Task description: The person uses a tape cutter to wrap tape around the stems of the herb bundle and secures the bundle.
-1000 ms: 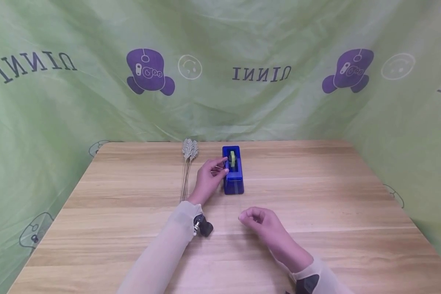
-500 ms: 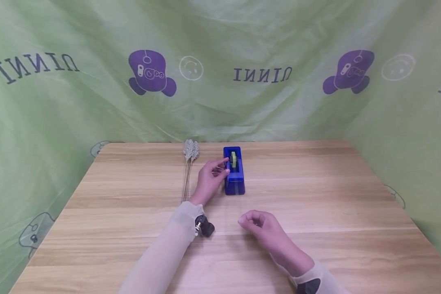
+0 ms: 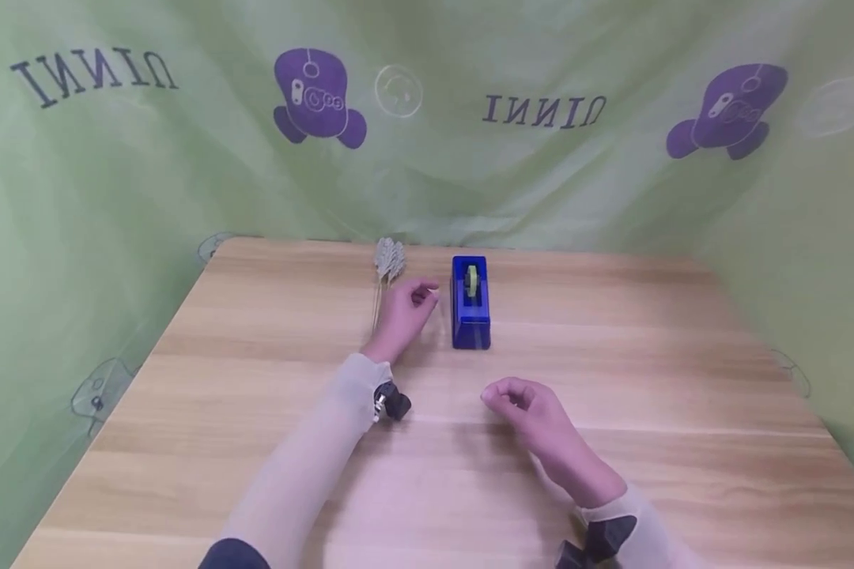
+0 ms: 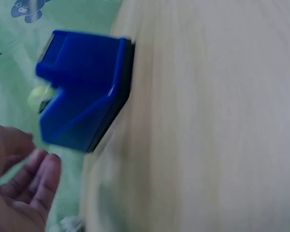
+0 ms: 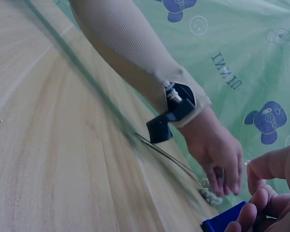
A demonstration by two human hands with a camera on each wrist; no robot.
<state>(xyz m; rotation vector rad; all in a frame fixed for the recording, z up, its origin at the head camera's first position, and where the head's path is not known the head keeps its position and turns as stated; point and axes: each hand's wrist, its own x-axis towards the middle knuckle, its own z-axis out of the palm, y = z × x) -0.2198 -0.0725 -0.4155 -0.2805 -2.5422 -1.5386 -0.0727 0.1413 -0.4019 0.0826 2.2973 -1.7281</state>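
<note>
A blue tape dispenser [image 3: 471, 332] with a small yellow-green roll [image 3: 472, 280] stands upright on the far middle of the table. My left hand [image 3: 402, 312] is just left of it, apart from it, fingers loosely bent around nothing. In the left wrist view the dispenser's side shows beyond those fingers [image 4: 46, 181]. Nearer to me, my right hand [image 3: 537, 415] is held in front of the dispenser, thumb and forefinger pinched together. A faint strip of clear tape [image 3: 478, 336] runs down the dispenser's front toward this pinch; its held end is barely visible.
Grey dried flowers [image 3: 388, 259] on thin stems lie left of the dispenser, partly behind the left hand. A blurred translucent band [image 5: 82, 67] crosses the right wrist view. A green printed curtain [image 3: 427, 182] surrounds the wooden table [image 3: 648, 356] at back and sides.
My left hand has let go of the dispenser's side and drawn back slightly left. The right hand keeps its pinch in front. The head view has shifted, so the scene sits higher.
</note>
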